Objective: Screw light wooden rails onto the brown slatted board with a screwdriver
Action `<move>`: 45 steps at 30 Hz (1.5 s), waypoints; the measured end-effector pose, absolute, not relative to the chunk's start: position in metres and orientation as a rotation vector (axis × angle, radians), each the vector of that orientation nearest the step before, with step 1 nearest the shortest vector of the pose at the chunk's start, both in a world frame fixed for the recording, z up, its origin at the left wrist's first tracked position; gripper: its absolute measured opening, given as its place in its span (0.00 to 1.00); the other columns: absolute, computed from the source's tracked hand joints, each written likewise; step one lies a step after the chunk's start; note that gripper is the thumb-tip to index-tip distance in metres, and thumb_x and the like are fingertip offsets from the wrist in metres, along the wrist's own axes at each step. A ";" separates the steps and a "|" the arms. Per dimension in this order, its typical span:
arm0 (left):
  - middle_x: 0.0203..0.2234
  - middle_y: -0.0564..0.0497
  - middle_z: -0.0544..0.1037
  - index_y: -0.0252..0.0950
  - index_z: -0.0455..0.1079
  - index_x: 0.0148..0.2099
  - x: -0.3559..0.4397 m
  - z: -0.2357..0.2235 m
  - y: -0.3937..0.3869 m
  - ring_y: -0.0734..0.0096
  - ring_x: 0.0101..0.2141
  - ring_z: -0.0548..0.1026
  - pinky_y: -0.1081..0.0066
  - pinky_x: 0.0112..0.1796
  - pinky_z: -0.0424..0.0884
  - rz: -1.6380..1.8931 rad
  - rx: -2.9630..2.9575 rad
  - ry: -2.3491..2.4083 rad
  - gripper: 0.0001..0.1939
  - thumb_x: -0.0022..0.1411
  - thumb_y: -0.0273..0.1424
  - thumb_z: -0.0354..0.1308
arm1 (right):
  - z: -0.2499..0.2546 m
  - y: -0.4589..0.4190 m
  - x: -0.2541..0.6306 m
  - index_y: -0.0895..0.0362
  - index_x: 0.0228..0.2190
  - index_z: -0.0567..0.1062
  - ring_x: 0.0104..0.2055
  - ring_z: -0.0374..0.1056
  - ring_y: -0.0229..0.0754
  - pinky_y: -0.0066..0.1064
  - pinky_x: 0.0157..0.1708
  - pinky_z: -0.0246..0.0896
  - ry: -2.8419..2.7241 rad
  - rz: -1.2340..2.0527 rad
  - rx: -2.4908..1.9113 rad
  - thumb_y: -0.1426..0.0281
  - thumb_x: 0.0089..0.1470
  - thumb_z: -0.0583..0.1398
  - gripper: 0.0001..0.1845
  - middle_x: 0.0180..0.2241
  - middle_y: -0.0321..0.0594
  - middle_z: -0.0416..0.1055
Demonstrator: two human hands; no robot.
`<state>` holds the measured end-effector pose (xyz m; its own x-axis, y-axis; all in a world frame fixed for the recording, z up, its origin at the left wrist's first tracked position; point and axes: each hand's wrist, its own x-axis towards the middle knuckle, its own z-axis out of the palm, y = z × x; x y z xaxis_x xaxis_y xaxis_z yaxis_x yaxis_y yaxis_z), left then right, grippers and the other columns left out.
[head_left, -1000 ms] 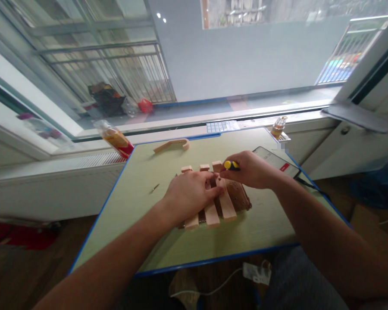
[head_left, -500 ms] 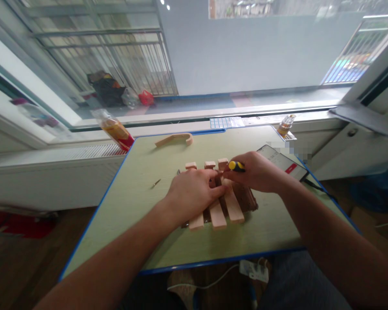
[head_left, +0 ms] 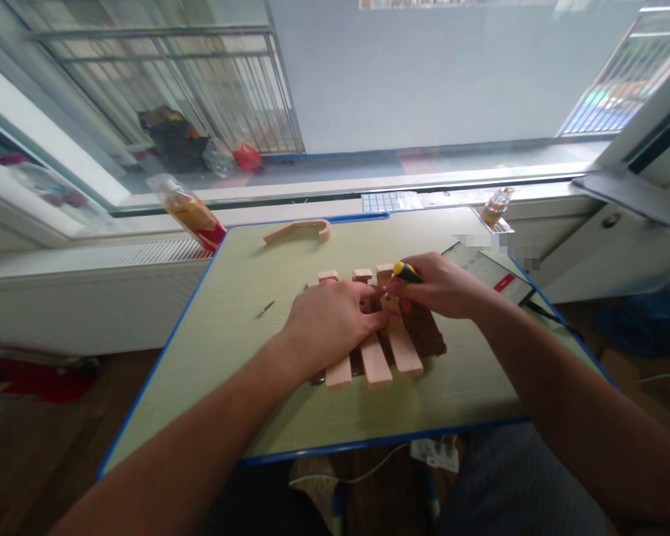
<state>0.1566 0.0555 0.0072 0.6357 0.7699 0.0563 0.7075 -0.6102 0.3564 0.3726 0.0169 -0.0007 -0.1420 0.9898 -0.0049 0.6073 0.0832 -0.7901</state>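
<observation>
Three pale wooden slats (head_left: 375, 365) lie side by side across a brown piece (head_left: 429, 335) on the table. My left hand (head_left: 327, 324) is over them, pressing them down, its thumb and index finger either side of a spot on the right part. My right hand (head_left: 441, 283) is closed around a screwdriver (head_left: 406, 272) with a yellow and black handle. Its tip points down among the slats near my left fingertips and is hard to make out. A dark hole or screw head shows on the right-hand slat, just below my right fingers.
A curved wooden piece (head_left: 301, 229) lies at the table's (head_left: 279, 424) far left. Left of my hand is a small pointed metal piece (head_left: 266, 308). A tablet-like device (head_left: 488, 272) rests at the right edge. Drink bottles (head_left: 193, 219) stand by the window sill.
The whole view has shifted slightly upward. The screwdriver's handle leans a little more, and my right hand has turned slightly. My left hand stays on the slats.
</observation>
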 end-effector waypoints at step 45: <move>0.33 0.51 0.86 0.55 0.83 0.51 0.148 0.012 0.058 0.55 0.35 0.79 0.63 0.32 0.65 0.292 2.662 1.130 0.20 0.65 0.55 0.61 | 0.036 0.009 0.375 0.55 0.27 0.75 0.28 0.60 0.36 0.35 0.28 0.54 -1.586 0.302 -1.553 0.53 0.60 0.65 0.19 0.25 0.33 0.66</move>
